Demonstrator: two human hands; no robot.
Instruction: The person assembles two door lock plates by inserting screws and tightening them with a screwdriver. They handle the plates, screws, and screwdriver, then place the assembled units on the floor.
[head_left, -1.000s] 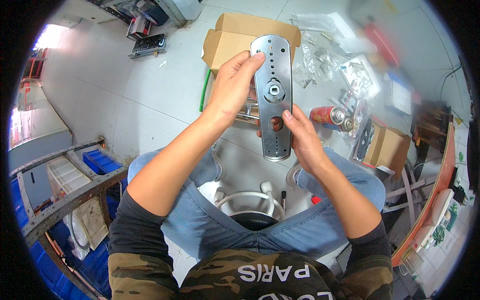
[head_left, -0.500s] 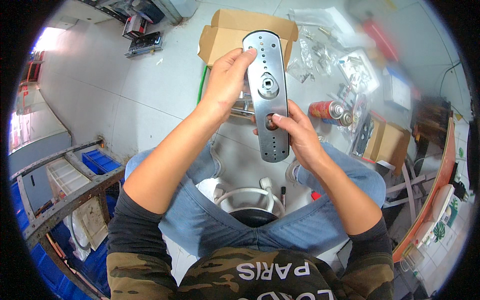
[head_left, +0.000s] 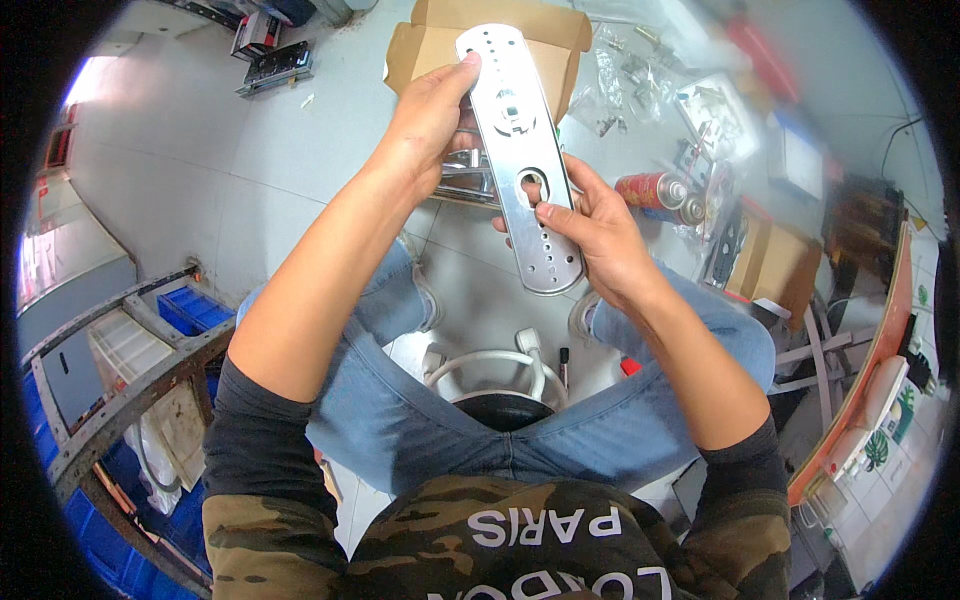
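A long silver door handle plate [head_left: 510, 150] with rounded ends is held up between both hands, tilted, its top leaning left. It has a round spindle seat, a keyhole-shaped cutout and rows of small holes. My left hand [head_left: 425, 118] grips its upper left edge, thumb on the face and fingers behind. Low on the right edge, my right hand [head_left: 608, 238] pinches it, thumb beside the cutout; a fingertip shows through that opening. Just behind the plate, shiny metal bars [head_left: 465, 180] are partly hidden. Beyond them lies an opened cardboard box [head_left: 425, 42].
To the right are a red spray can [head_left: 640, 189], bagged small parts [head_left: 625, 85], a white foam tray [head_left: 715, 112] and another cardboard box [head_left: 775, 265]. A rusty metal frame [head_left: 120, 400] with blue bins stands at left. A stool base [head_left: 490, 365] shows between my legs.
Both hands have carried the plate slightly up and left. It leans further left, and its face catches more light. The grip of each hand looks the same.
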